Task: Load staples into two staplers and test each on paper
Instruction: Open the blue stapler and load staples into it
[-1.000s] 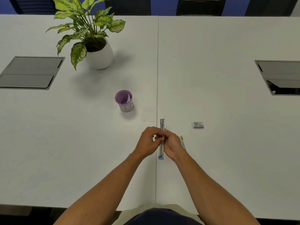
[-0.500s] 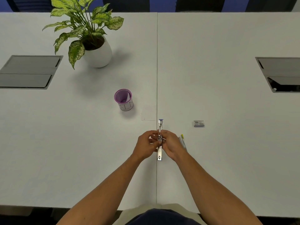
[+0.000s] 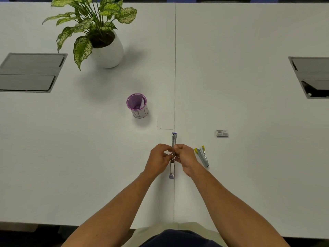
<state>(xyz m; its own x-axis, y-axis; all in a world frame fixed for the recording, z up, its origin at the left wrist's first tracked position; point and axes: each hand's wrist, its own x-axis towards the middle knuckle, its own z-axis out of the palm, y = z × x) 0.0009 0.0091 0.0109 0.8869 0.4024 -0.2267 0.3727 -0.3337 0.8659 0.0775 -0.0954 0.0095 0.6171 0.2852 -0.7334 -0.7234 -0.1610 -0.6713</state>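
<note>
The white table [image 3: 249, 86] spreads out in front of me, its centre seam running straight away from my body. A potted plant [image 3: 99, 38] stands far off to my left, and nearer in, left of the seam, a purple cup [image 3: 137, 106]. A pale slip of paper [image 3: 164, 124] lies just left of the seam, beyond my hands.

The purple stapler [image 3: 172, 168] is swung fully open into one long line on the seam, its long axis pointing directly away from me, one purple end near me and the other toward the paper. Half a second ago it lay the same way, so little has changed there.

My left hand [image 3: 160, 158] and right hand [image 3: 186, 157] meet at its middle, fingers curled, each pinching the stapler at the hinge.

The yellow stapler [image 3: 202, 156] lies just right of my right hand, angled, yellow tips away from me. The staple box [image 3: 222, 133] sits further right.
</note>
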